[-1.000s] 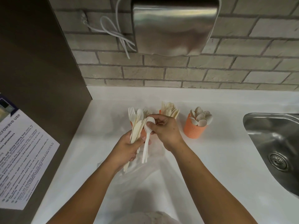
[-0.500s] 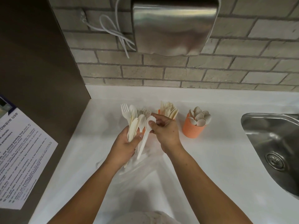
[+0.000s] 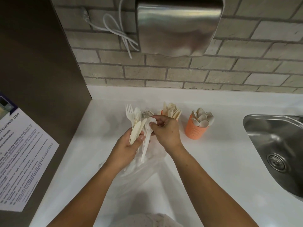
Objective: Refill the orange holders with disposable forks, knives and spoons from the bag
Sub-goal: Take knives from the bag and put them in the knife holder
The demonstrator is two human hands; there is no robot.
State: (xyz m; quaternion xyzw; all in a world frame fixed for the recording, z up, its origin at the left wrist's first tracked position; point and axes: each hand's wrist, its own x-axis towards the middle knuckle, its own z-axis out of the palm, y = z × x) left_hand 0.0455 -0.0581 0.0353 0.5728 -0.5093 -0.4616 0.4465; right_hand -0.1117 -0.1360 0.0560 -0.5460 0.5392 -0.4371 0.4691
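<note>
My left hand [image 3: 129, 144] grips a bundle of cream and white cutlery [image 3: 136, 126], a fork and spoons fanned upward. My right hand [image 3: 165, 131] pinches the bowl of a white spoon [image 3: 146, 140] whose handle hangs down beside the bundle. Under both hands lies the clear plastic bag [image 3: 139, 167]. To the right stands an orange holder [image 3: 195, 130] full of spoons. A second orange holder with knives [image 3: 172, 110] shows behind my right hand. A third holder's grey fork tips [image 3: 147, 113] peek up behind the bundle; its body is hidden.
White countertop [image 3: 213, 161] runs to a steel sink [image 3: 275, 151] at the right. A brown panel [image 3: 41, 79] with a printed notice [image 3: 21, 145] is on the left. A metal dispenser [image 3: 177, 25] and a looped white cord [image 3: 118, 30] hang on the brick wall.
My right hand has shifted its pinch up onto the white spoon's bowl, and the spoon's handle now swings lower over the bag. The left hand's bundle tilted slightly left.
</note>
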